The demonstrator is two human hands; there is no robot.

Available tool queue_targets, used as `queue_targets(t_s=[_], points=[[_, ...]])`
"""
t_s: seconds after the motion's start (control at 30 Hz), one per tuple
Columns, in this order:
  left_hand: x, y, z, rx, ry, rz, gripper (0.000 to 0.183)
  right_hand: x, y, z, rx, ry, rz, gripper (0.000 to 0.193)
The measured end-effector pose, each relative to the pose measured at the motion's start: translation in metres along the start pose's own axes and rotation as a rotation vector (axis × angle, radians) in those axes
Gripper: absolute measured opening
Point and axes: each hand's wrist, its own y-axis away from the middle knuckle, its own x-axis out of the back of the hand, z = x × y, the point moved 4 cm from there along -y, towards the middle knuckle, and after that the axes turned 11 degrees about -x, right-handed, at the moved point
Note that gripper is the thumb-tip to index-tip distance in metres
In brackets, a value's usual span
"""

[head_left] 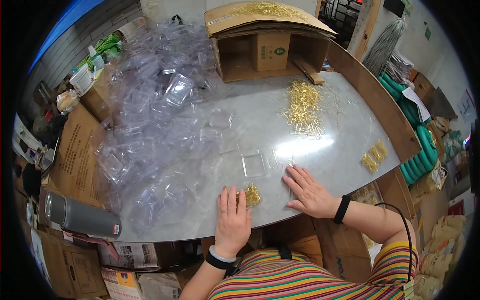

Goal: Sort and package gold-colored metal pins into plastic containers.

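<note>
My left hand (233, 215) lies at the table's near edge with its fingers stretched out. Its fingertips rest against a small clear pack of gold wire hooks (253, 194). Flat on the tabletop, fingers spread, is my right hand (314, 194); thin clear edges show beside its fingers, but what lies under it is hidden. An open clear plastic box (254, 164) sits beyond and between the hands. Farther back is a loose heap of gold wire hooks (303, 107). Two or so filled packs of gold hooks (374, 155) stand near the right edge.
A large mound of clear plastic boxes (165, 105) covers the table's left side. A grey bottle (82, 216) lies at the near left edge. At the back stands an open cardboard box (235, 52), with more hooks on top. A brown board (375, 95) borders the right side.
</note>
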Motion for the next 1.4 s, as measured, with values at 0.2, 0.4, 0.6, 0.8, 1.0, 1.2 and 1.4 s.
queue_targets(t_s=[0.2, 0.4, 0.6, 0.8, 1.0, 1.2, 1.4], points=[[0.003, 0.0, 0.001, -0.016, -0.003, 0.008, 0.056, 0.032, -0.066, 0.024, 0.112, 0.081, 0.004, 0.054], [0.004, 0.001, -0.003, -0.024, 0.061, 0.007, 0.056, 0.043, -0.103, 0.027, 0.188, 0.14, -0.121, 0.051], [0.023, 0.003, -0.01, 0.034, 0.245, 0.211, 0.063, 0.043, -0.049, 0.01, 0.08, 0.089, -0.135, 0.047], [0.019, 0.018, 0.024, -0.248, 0.273, 0.151, 0.046, 0.056, -0.001, -0.002, -0.005, -0.049, -0.123, 0.049], [-0.001, -0.009, 0.051, -0.178, 0.263, 0.037, 0.049, 0.053, 0.025, 0.003, -0.105, -0.092, 0.003, 0.046], [-0.023, -0.024, 0.061, -0.125, 0.168, -0.104, 0.068, 0.022, 0.035, 0.004, -0.163, -0.263, 0.28, 0.036], [-0.03, -0.037, 0.063, -0.151, 0.176, -0.176, 0.069, 0.017, 0.035, 0.0, -0.236, -0.594, 0.456, 0.027]])
